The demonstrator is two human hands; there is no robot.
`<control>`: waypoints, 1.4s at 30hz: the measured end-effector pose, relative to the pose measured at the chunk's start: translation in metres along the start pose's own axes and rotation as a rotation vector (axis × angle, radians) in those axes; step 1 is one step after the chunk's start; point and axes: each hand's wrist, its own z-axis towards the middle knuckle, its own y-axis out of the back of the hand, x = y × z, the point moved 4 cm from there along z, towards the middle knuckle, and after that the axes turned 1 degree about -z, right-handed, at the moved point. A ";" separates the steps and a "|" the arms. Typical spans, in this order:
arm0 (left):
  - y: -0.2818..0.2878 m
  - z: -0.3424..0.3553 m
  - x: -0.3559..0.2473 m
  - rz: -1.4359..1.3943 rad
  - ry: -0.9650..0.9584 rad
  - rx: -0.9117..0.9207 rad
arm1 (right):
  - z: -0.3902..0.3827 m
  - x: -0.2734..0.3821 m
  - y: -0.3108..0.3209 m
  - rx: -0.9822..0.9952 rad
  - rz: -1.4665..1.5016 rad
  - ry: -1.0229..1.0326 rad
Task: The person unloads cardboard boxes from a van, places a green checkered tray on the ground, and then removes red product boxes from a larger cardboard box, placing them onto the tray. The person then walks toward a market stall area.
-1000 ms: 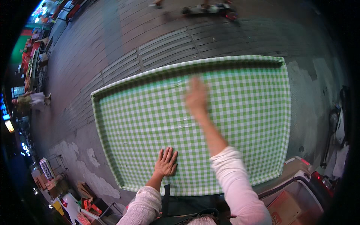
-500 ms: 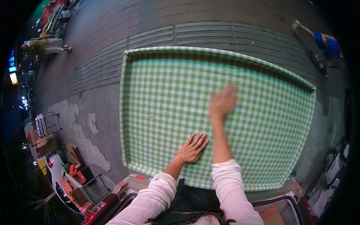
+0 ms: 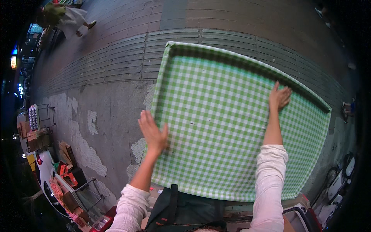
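Observation:
A large shallow tray-like stand, lined with a green-and-white checked cloth (image 3: 220,131), spreads out in front of me; its raised rim runs along the far and left sides. My left hand (image 3: 154,133) is at the left edge, fingers stretched out, holding nothing; whether it touches the rim I cannot tell. Over at the far right part of the cloth, close to the far rim, my right hand (image 3: 279,97) lies palm down with its fingers extended. A few small dark marks dot the cloth.
Grey paving with ribbed strips (image 3: 166,50) runs beyond the stand. A person (image 3: 69,19) walks at the far left. Lower left are a cart with cardboard boxes (image 3: 69,152) and a white vehicle (image 3: 48,178). Parked scooters (image 3: 336,181) line the right side.
My left hand has moved from the cloth's near middle to its left edge. My right hand has swept right, toward the far rim. The view has shifted, with the stand now further right.

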 end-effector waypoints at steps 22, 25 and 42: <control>-0.031 -0.007 0.073 -0.226 0.483 0.492 | -0.247 0.286 0.097 0.824 0.678 1.509; -0.037 -0.017 0.078 -0.206 0.472 0.469 | -0.208 0.286 0.117 0.896 0.623 1.513; -0.018 -0.004 0.066 -0.173 0.474 0.520 | -0.273 0.187 0.116 0.775 0.744 1.186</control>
